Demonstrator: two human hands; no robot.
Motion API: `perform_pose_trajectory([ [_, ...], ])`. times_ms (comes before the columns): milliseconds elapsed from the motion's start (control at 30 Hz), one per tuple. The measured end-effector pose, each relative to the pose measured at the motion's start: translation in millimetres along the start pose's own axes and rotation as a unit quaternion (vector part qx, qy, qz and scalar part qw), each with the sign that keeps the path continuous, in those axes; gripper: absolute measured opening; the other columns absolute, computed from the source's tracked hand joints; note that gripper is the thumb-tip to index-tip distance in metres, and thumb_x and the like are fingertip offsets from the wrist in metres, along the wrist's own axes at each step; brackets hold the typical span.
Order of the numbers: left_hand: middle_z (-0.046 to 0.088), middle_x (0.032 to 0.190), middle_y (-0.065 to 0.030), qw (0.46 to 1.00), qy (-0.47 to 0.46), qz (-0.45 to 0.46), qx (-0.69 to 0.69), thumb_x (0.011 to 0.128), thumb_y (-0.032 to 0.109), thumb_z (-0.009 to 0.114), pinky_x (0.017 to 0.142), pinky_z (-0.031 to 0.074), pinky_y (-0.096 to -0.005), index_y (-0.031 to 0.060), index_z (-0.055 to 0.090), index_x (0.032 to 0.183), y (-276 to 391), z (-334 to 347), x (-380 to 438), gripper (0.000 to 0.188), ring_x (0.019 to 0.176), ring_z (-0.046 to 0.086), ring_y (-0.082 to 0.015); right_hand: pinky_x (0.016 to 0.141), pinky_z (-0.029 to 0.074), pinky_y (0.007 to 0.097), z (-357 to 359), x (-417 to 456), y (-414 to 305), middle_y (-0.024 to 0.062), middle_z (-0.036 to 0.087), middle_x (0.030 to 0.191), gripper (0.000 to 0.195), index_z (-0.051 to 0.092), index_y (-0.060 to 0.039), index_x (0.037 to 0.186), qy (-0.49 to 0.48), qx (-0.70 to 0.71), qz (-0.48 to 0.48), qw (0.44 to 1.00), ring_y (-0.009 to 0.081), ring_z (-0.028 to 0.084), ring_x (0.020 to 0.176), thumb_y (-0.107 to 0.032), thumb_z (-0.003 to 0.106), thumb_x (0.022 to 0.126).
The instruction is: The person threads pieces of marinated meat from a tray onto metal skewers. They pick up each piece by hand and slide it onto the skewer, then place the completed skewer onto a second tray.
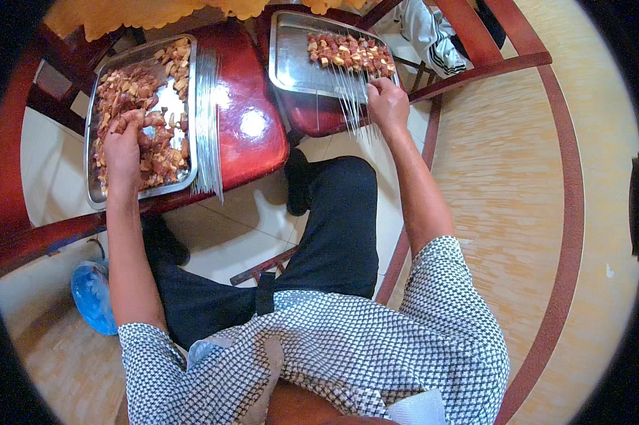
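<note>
My left hand (123, 133) is over the left metal tray (193, 122), its fingers closed on pieces of raw meat among heaps of cut meat (162, 164) and paler chunks (177, 61). A bundle of bare metal skewers (206, 122) lies along that tray's right side on a red seat. At the right metal tray (293, 53), several loaded meat skewers (351, 53) lie side by side, their bare ends over the near rim. My right hand (387, 101) is closed at the rightmost of these, seemingly on a skewer's bare end.
Both trays rest on red wooden chairs (250, 106). A scalloped yellow tablecloth (154, 13) hangs beyond them. White striped cloth (431, 40) lies by the chair at the upper right. A blue plastic bag (93, 297) is at lower left, and a tan wall (489, 186) with a red-brown band stands right.
</note>
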State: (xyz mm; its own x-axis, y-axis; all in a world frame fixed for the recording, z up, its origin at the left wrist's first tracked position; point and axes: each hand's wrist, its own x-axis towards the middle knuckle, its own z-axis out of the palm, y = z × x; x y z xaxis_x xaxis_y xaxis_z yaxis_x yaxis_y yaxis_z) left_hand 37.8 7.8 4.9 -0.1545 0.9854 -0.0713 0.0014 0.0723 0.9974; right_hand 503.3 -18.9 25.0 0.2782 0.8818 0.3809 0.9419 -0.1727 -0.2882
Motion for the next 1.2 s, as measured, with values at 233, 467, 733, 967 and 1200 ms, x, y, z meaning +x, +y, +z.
perform_pose_trajectory([
  [233, 0.064, 0.083, -0.0053, 0.995, 0.024, 0.011, -0.096, 0.092, 0.011, 0.052, 0.061, 0.051, -0.0216, 0.0011, 0.061, 0.099, -1.2, -23.2, 1.3, 0.015, 0.071, 0.060, -0.0108, 0.066, 0.052, 0.0396, -21.6, -4.1, -20.9, 0.0137, 0.067, 0.078, 0.016, 0.069, -0.0103, 0.084, 0.031, -0.011, -0.033, 0.999, 0.0299, 0.066, 0.071, -0.023, 0.060, 0.079],
  [467, 0.064, 0.081, -0.0069, 0.989, 0.023, 0.010, -0.148, 0.090, 0.010, 0.053, 0.055, 0.054, -0.0269, 0.0007, 0.060, 0.097, 0.1, -42.1, 0.3, 0.014, 0.063, 0.062, -0.0140, 0.070, 0.050, 0.0348, 7.7, -51.0, -142.2, 0.0158, 0.067, 0.081, 0.022, 0.068, -0.0017, 0.088, -0.188, 0.202, -0.118, 0.954, 0.0260, 0.065, 0.077, -0.021, 0.062, 0.081],
  [733, 0.064, 0.088, -0.0070, 0.990, 0.021, 0.014, -0.140, 0.088, 0.007, 0.054, 0.063, 0.053, -0.0243, -0.0005, 0.062, 0.100, 14.2, -41.5, -14.9, 0.016, 0.072, 0.062, -0.0119, 0.078, 0.050, 0.0461, 79.6, -65.5, -237.8, 0.0229, 0.065, 0.089, 0.030, 0.069, -0.0048, 0.088, -0.217, 0.106, -0.055, 0.969, 0.0382, 0.064, 0.086, -0.030, 0.059, 0.075],
  [967, 0.062, 0.076, -0.0057, 0.989, 0.019, 0.006, -0.146, 0.085, 0.005, 0.053, 0.054, 0.050, -0.0238, 0.0000, 0.061, 0.088, 13.8, -39.1, -14.9, 0.010, 0.060, 0.059, -0.0111, 0.076, 0.051, 0.0477, 101.8, -55.2, -248.5, 0.0268, 0.064, 0.090, 0.033, 0.068, 0.0009, 0.085, -0.212, 0.023, -0.013, 0.977, 0.0411, 0.064, 0.085, -0.028, 0.057, 0.074],
  [1200, 0.063, 0.079, -0.0077, 0.994, 0.004, 0.013, -0.105, 0.088, 0.006, 0.051, 0.057, 0.053, -0.0268, -0.0001, 0.058, 0.092, 7.4, -41.0, -12.1, 0.010, 0.065, 0.063, -0.0147, 0.081, 0.050, 0.0453, 99.0, -45.2, -259.2, 0.0249, 0.064, 0.096, 0.033, 0.068, 0.0012, 0.090, -0.257, -0.021, -0.015, 0.966, 0.0387, 0.063, 0.092, -0.024, 0.056, 0.074],
])
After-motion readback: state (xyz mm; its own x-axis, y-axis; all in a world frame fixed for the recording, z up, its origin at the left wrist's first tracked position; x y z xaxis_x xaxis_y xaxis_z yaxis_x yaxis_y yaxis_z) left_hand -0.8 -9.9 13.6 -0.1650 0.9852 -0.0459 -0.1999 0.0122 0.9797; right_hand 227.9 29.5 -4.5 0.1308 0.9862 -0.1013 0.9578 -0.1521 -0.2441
